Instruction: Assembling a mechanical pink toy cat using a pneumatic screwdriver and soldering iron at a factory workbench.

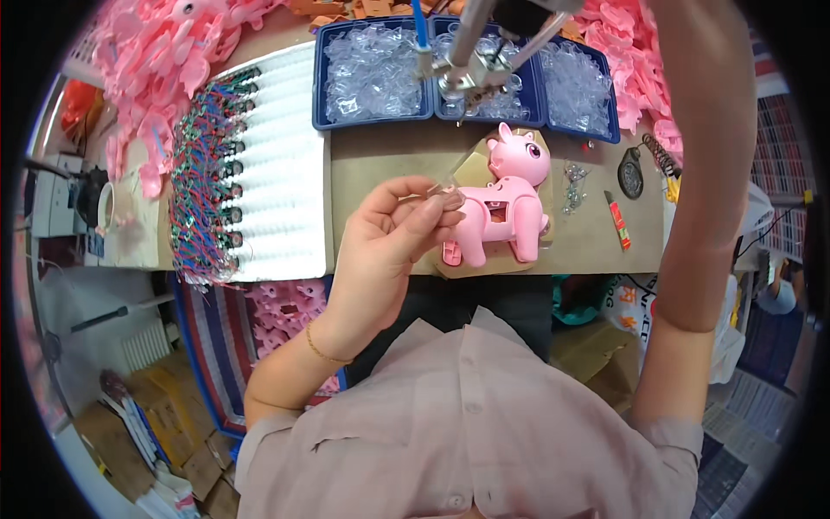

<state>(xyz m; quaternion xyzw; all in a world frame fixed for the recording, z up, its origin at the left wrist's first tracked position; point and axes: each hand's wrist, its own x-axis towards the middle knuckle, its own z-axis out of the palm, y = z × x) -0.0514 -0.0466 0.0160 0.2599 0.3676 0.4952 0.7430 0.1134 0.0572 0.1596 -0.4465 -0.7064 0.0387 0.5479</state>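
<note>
My left hand (399, 223) is closed in a pinch, thumb and fingertips together, on a small clear plastic piece (440, 187). The hand is just left of a pink toy pony (497, 208) and overlaps its rear end in the view. The pony lies on its side on a tan fixture (478, 167), head to the far right, with a rectangular opening in its body. My right arm (705, 199) stretches up along the right side, and its hand is out of the picture at the top edge.
Blue bins (319, 86) of clear plastic parts stand at the back, below a metal driver arm (475, 69). A white ribbed tray (303, 173) carries wired parts (207, 182). Pink shells (164, 52) heap at far left. A red cutter (617, 221) and loose screws (573, 184) lie right.
</note>
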